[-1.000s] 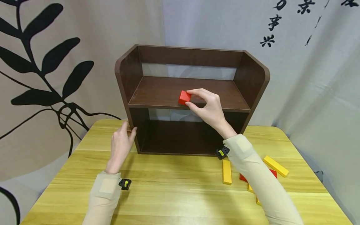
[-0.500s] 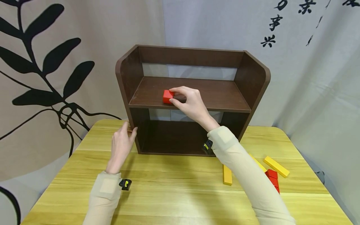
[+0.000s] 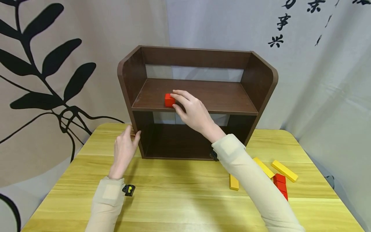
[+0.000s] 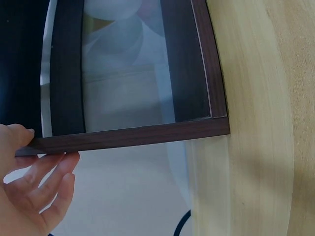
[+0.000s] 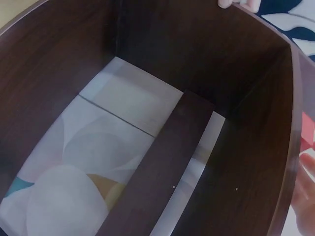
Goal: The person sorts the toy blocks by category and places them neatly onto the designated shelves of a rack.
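A dark brown two-tier shelf [image 3: 203,113] stands on the table. On its upper board, left of the middle near the front edge, sits a red block [image 3: 169,100], partly cut off at the edge of the right wrist view. My right hand [image 3: 192,112] is just right of that block, its fingers loosely spread, with fingertips at or very near the block's right side and not pinching it. My left hand [image 3: 124,151] grips the shelf's left side panel [image 4: 133,136], thumb on one face and fingers on the other, as the left wrist view shows.
Yellow blocks [image 3: 284,170] and a row of red blocks [image 3: 280,183] lie on the wooden table [image 3: 174,199] at right, partly covered by my right sleeve [image 3: 255,180]. Printed curtains [image 3: 318,80] hang behind the shelf.
My right hand carried the red block leftward above the upper board and set it down there. The fingers have since loosened from it. My left hand stays at the side panel.
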`<state>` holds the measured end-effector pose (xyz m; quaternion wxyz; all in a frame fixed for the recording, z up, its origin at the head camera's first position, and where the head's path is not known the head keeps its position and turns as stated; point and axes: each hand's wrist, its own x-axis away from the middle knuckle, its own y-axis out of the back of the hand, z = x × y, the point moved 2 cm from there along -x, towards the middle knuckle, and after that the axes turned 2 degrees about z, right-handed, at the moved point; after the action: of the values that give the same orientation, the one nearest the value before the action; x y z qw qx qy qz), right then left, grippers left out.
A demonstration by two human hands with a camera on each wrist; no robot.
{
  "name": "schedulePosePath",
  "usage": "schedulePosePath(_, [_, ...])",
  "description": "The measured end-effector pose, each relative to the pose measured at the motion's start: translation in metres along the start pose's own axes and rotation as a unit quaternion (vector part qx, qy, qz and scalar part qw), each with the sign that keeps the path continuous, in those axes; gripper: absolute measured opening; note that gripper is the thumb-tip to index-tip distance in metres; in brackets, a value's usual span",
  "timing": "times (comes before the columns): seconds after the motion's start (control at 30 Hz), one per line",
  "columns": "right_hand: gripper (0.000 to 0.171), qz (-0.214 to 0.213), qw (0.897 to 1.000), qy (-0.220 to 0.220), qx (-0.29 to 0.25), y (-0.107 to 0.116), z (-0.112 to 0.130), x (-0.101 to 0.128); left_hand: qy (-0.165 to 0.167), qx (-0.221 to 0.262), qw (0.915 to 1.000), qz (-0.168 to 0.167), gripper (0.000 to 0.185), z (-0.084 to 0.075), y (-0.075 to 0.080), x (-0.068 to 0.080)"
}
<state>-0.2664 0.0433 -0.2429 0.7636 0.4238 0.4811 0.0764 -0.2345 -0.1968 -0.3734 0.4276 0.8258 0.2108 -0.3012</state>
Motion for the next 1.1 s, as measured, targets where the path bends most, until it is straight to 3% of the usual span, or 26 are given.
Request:
schedulePosePath(0.17, [0.033,0.001,0.999,0.014,0.034,-0.003,0.007,0.002,0.005,0.001,1.0,0.004,0.019,-0.001,0.001,0.0])
schedulePosePath(0.5, [0.048,0.104,0.992,-0.01,0.069,-0.012,0.016,-0.013,0.015,-0.003,0.9998,0.014,0.02,-0.001,0.001,-0.001])
schedulePosePath(0.7, [0.052,0.132,0.988,-0.016,0.082,-0.018,0.018,-0.02,0.014,-0.005,0.9998,0.013,0.019,0.0,0.001,0.0])
schedulePosePath(0.9, [0.053,0.139,0.987,-0.022,0.082,-0.02,0.017,-0.022,0.015,-0.005,0.9998,0.013,0.02,0.0,0.0,-0.001])
schedulePosePath(1.1, [0.05,0.108,0.992,-0.012,0.069,-0.016,0.014,-0.016,0.014,-0.005,0.9998,0.011,0.019,0.001,0.0,-0.001])
